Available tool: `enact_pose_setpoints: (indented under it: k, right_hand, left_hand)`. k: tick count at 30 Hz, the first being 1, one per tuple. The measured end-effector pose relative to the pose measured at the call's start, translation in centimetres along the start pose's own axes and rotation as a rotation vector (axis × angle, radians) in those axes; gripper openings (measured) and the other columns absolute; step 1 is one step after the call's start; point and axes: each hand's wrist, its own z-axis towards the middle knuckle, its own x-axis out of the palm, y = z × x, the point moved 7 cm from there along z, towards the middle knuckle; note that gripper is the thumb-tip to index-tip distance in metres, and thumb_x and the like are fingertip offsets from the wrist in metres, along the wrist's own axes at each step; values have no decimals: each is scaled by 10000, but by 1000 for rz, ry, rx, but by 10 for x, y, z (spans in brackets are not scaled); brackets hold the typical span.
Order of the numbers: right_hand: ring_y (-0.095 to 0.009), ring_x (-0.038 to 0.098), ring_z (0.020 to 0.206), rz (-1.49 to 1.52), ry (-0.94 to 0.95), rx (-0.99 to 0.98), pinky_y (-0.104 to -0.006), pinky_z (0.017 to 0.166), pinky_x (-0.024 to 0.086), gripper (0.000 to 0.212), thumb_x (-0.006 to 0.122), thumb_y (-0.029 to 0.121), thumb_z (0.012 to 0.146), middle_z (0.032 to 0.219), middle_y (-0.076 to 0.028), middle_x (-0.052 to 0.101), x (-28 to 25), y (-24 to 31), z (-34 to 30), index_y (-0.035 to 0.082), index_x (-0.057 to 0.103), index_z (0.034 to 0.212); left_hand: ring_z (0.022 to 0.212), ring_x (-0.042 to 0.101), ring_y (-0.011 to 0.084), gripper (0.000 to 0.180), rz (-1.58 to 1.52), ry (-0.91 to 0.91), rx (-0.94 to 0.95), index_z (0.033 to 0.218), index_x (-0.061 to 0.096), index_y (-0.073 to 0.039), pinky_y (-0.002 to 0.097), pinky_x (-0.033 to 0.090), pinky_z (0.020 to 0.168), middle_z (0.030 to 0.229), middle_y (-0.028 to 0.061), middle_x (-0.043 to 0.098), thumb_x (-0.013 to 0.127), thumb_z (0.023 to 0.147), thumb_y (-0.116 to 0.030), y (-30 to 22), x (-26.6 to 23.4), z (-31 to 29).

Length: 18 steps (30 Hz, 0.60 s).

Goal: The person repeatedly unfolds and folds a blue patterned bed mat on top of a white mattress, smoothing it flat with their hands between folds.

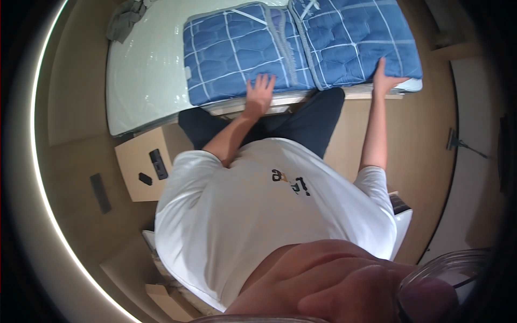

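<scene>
A blue quilted mattress pad [234,56] with a white grid pattern and grey binding lies folded in two side sections on a plastic-wrapped mattress. White elastic straps show at its far side. My left hand [260,97] rests on the near edge of the left section, palm down, with its fingers spread. At the near right corner of the right section [353,40], my right hand [383,82] grips the edge. Its thumb lies on top, while its other fingers are partly hidden at the pad's underside.
The mattress [145,70] carries a grey cloth [125,22] at its far left corner. Left of my legs, a small wooden bedside table [137,185] holds a dark phone-like device [158,163] and a small black object [145,178]. A wall stands at the left.
</scene>
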Motion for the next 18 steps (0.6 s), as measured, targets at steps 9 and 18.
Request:
enact_pose_setpoints:
  k: [9, 18]
  right_hand:
    - [-333, 611, 1143, -360, 334, 624, -433, 805, 593, 1510, 915, 499, 705, 1393, -251, 541, 33, -197, -22, 107, -241, 1592]
    - [-402, 539, 1276, 367, 627, 838, -586, 914, 564, 1344, 853, 101, 831, 1589, -164, 303, 69, -119, -110, 327, -238, 1584]
  left_hand:
    - [1142, 625, 392, 623, -456, -252, -216, 1387, 535, -59, 499, 519, 939, 1307, 197, 613, 744, 811, -172, 82, -24, 26]
    - [961, 664, 492, 471, -126, -894, -605, 1318, 540, 22, 519, 556, 846, 1114, 284, 675, 631, 871, -97, 312, -206, 1]
